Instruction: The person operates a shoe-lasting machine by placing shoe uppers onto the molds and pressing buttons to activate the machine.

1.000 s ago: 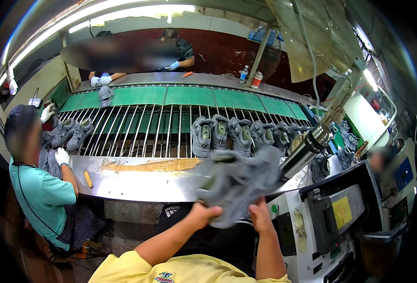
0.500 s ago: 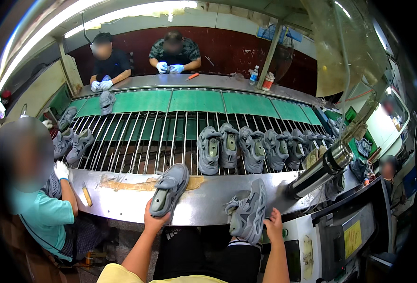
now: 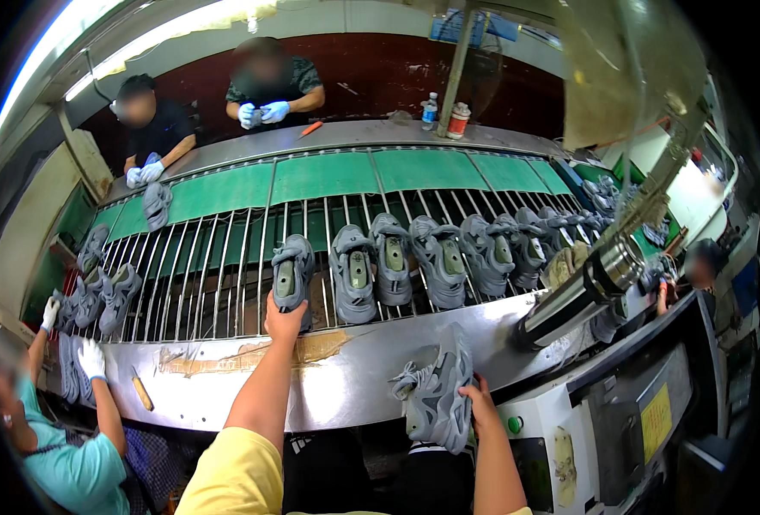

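Observation:
My left hand [image 3: 285,318] reaches forward and grips the heel of a grey sneaker [image 3: 293,268], whose toe points away from me. That sneaker is over the metal bars of the roller rack [image 3: 225,283], just left of a row of similar sneakers. Whether its sole rests on the bars, I cannot tell. Close to my body, my right hand [image 3: 480,403] closes on the sole side of a second grey sneaker [image 3: 436,395]. This one lies tipped on its side, toe away from me, at the metal ledge's near edge. Fingers under it are partly hidden.
A steel flask [image 3: 582,292] leans across the ledge at the right, above a machine [image 3: 560,446]. On the left ledge lies a wooden-handled tool [image 3: 142,390]. A co-worker in teal [image 3: 75,459] handles sneakers there. Two gloved people sit behind the green belt [image 3: 324,173].
My left hand has carried its sneaker forward from the ledge to over the bars beside the row. My right hand has come onto the other sneaker's sole. The teal-clad co-worker reaches toward the rack.

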A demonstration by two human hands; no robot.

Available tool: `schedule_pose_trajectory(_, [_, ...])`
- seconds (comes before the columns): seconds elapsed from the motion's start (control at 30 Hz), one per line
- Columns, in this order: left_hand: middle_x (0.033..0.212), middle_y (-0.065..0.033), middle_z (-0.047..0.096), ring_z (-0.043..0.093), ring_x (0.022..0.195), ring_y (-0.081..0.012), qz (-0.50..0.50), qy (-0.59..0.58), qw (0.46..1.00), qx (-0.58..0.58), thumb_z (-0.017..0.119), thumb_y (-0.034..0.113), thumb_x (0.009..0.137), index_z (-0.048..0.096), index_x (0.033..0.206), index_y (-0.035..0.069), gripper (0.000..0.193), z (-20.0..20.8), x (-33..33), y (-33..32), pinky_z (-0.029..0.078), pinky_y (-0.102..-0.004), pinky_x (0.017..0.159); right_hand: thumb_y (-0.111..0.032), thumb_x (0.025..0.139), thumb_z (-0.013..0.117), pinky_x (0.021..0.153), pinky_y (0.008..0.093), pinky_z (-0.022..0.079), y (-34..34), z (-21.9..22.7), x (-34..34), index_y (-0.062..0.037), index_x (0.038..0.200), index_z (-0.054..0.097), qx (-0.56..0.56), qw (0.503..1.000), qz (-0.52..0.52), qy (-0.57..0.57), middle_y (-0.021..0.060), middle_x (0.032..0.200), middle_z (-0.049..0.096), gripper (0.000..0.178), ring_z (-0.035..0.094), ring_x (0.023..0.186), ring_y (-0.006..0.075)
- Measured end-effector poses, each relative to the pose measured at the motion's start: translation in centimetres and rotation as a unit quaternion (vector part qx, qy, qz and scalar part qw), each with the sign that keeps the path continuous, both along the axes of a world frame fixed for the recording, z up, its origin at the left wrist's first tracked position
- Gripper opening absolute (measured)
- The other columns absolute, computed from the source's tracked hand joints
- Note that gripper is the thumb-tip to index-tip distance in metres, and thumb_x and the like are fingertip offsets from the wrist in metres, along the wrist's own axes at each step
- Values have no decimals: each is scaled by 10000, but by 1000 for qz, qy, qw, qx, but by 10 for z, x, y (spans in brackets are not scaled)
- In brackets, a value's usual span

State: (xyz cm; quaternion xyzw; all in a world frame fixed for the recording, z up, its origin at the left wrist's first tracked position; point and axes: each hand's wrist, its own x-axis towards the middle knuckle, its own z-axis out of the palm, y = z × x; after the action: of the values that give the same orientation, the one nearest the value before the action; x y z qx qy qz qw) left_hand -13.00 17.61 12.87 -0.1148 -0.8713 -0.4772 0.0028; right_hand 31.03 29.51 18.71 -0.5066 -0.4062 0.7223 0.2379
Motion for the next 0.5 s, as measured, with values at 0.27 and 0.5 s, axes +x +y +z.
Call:
schedule_pose_trajectory(0.27, [1395,-216,428,334,1329,-383,-111,178,960,-185,644,353,781,360,1390,-5,762,-18,56,-46,201,-518,1112,-110,649,598,946,345,422,-10,-5,-2,4,1321,461,30,999,-20,8,140,1190,578,695,543,1074,265])
schedule_pose_trajectory(0.5, [1446,-213,377,288,1357,-426,-280,167,914,-241,596,332,811,446,1332,-14,643,6,168,-105,189,-543,1121,-107,613,643,892,291,430,-78,-7,73,54,1288,519,78,995,-58,5,133,1115,617,705,571,994,220])
